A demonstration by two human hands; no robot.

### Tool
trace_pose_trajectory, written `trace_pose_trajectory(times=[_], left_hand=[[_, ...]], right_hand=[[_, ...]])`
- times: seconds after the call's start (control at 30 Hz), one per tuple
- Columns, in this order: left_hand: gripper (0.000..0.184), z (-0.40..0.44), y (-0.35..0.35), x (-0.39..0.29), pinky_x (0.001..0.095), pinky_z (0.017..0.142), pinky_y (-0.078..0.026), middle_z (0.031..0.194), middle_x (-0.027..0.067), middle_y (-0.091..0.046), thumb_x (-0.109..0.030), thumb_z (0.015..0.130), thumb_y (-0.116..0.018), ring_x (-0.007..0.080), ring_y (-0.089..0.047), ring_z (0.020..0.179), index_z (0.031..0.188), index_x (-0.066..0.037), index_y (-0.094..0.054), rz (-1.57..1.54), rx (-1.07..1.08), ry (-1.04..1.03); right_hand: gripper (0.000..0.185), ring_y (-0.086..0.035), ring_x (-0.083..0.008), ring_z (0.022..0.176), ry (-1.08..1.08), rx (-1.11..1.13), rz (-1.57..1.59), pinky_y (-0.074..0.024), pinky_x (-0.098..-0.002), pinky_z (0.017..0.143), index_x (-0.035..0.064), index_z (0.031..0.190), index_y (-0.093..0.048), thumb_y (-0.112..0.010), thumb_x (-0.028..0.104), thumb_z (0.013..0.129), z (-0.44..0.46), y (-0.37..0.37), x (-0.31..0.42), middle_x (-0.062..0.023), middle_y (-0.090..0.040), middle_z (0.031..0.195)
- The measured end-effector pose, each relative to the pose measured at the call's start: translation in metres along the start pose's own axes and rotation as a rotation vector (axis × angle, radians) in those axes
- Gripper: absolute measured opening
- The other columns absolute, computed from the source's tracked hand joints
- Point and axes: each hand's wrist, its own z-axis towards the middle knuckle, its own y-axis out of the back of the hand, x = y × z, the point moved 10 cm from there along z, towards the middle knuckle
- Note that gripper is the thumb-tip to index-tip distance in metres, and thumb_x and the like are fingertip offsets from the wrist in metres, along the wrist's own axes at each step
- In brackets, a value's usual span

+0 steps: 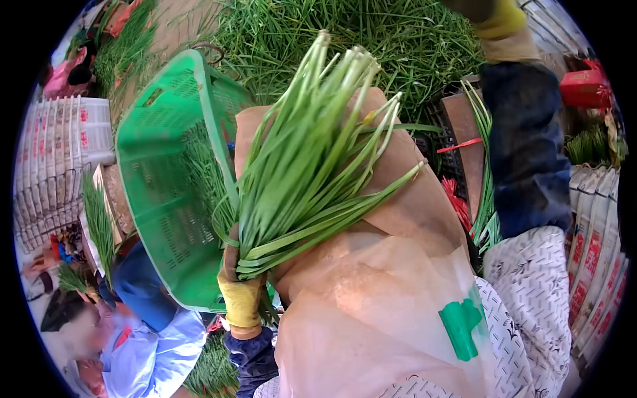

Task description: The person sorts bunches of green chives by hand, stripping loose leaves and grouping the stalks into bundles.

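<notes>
My left hand (240, 292), in a yellow and brown glove, is closed around the leafy end of a bunch of green stalks (298, 159). The pale stalk ends point up and away, and a few stalks splay out to the right. Beneath the bunch is a brown sheet (411, 192) over my lap. My right hand (501, 20), also gloved, is at the top right edge, apart from the bunch; its fingers are out of sight or blurred. A green plastic basket (159, 265) stands left of the bunch with more greens inside.
A large heap of loose greens (411, 40) lies beyond the bunch. At the right are red ties (454, 199) and a few long stalks (488, 146). A person in blue clothing (149, 351) is at the lower left. White stacked crates (63, 152) stand far left.
</notes>
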Motion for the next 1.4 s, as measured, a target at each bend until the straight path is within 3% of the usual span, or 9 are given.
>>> trace_pose_trajectory(times=[0.13, 0.33, 0.43, 0.6, 0.9, 1.03, 1.1, 1.23, 1.4], left_hand=[[0.055, -0.004, -0.011, 0.044, 0.0261, 0.071, -0.051, 0.098, 0.0042, -0.065, -0.004, 0.076, -0.073, 0.0112, -0.059, 0.082, 0.127, 0.0, -0.054, -0.343, 0.138, 0.401], [0.04, 0.0, -0.022, 0.036, 0.0268, 0.067, -0.05, 0.093, 0.0042, -0.067, -0.005, 0.075, -0.072, 0.0113, -0.06, 0.078, 0.113, 0.002, -0.061, -0.412, 0.22, 0.522], [0.035, -0.004, -0.03, 0.035, 0.0291, 0.068, -0.05, 0.092, 0.0054, -0.068, -0.003, 0.073, -0.069, 0.0137, -0.061, 0.078, 0.107, 0.002, -0.064, -0.537, 0.374, 0.523], [0.042, -0.013, -0.034, 0.031, 0.0303, 0.077, -0.05, 0.1, 0.0079, -0.068, -0.003, 0.069, -0.071, 0.0175, -0.063, 0.087, 0.11, 0.002, -0.064, -0.601, 0.397, 0.61], [0.073, -0.02, -0.043, 0.033, 0.0332, 0.098, -0.043, 0.123, 0.0117, -0.06, -0.001, 0.059, -0.066, 0.0242, -0.057, 0.111, 0.13, 0.002, -0.05, -0.924, 0.403, 0.72], [0.07, -0.018, -0.044, 0.03, 0.0323, 0.098, -0.043, 0.121, 0.0112, -0.061, 0.0, 0.06, -0.064, 0.0228, -0.057, 0.109, 0.128, 0.001, -0.052, -0.918, 0.409, 0.704], [0.067, -0.017, -0.038, 0.022, 0.0322, 0.094, -0.045, 0.117, 0.0098, -0.062, 0.0, 0.06, -0.067, 0.0222, -0.058, 0.105, 0.126, 0.001, -0.054, -0.852, 0.391, 0.65], [0.058, -0.009, -0.025, 0.006, 0.0314, 0.08, -0.05, 0.103, 0.0056, -0.066, -0.004, 0.062, -0.076, 0.0189, -0.061, 0.09, 0.118, -0.001, -0.06, -0.551, 0.37, 0.407], [0.059, -0.002, -0.032, 0.009, 0.0316, 0.078, -0.05, 0.101, 0.0077, -0.067, -0.008, 0.062, -0.079, 0.017, -0.061, 0.086, 0.116, 0.001, -0.06, -0.491, 0.453, 0.482]], right_hand=[[0.042, -0.064, -0.0161, 0.088, -1.615, -0.603, -1.259, -0.0512, -0.032, 0.081, 0.0029, 0.115, -0.063, -0.067, 0.032, 0.086, -0.187, 0.048, -0.031, -0.0065, -0.068, 0.096], [0.045, -0.06, -0.0113, 0.091, -1.171, -0.904, -0.556, -0.0484, -0.0284, 0.078, 0.0026, 0.109, -0.066, -0.07, 0.038, 0.083, -0.211, -0.046, -0.052, -0.0078, -0.068, 0.098], [0.051, -0.063, -0.0278, 0.099, -0.965, 0.034, -1.491, -0.0487, -0.0353, 0.085, 0.0015, 0.11, -0.065, -0.072, 0.043, 0.08, -0.158, -0.088, -0.061, -0.016, -0.066, 0.103], [0.036, -0.062, -0.0126, 0.093, -0.66, -0.922, -1.219, -0.049, -0.0239, 0.083, 0.0014, 0.117, -0.061, -0.071, 0.017, 0.086, -0.16, -0.054, -0.023, -0.0054, -0.065, 0.1], [0.024, -0.063, -0.0209, 0.1, -0.34, -1.12, -0.709, -0.0496, -0.0332, 0.09, -0.0024, 0.113, -0.063, -0.058, -0.001, 0.09, -0.083, -0.069, -0.02, -0.0128, -0.065, 0.11], [0.037, -0.06, -0.0323, 0.096, -0.151, -0.282, -1.917, -0.0464, -0.037, 0.085, 0.0072, 0.115, -0.06, -0.064, 0.025, 0.082, 0.0, -0.118, -0.007, -0.0136, -0.062, 0.099], [0.018, -0.064, -0.0266, 0.094, -0.338, -0.23, -1.472, -0.0502, -0.0351, 0.082, -0.0029, 0.1, -0.067, -0.062, -0.002, 0.083, 0.0, -0.113, -0.028, -0.017, -0.066, 0.1], [0.052, -0.062, -0.0332, 0.069, -1.108, 0.062, -1.435, -0.0474, -0.0429, 0.064, 0.0046, 0.083, -0.071, -0.06, 0.055, 0.083, -0.02, -0.096, -0.115, -0.0133, -0.063, 0.069], [0.038, -0.062, -0.0345, 0.064, -1.075, -0.438, -1.175, -0.0492, -0.0411, 0.061, -0.0007, 0.075, -0.066, -0.067, 0.037, 0.079, -0.038, -0.081, -0.154, -0.0186, -0.06, 0.061]])
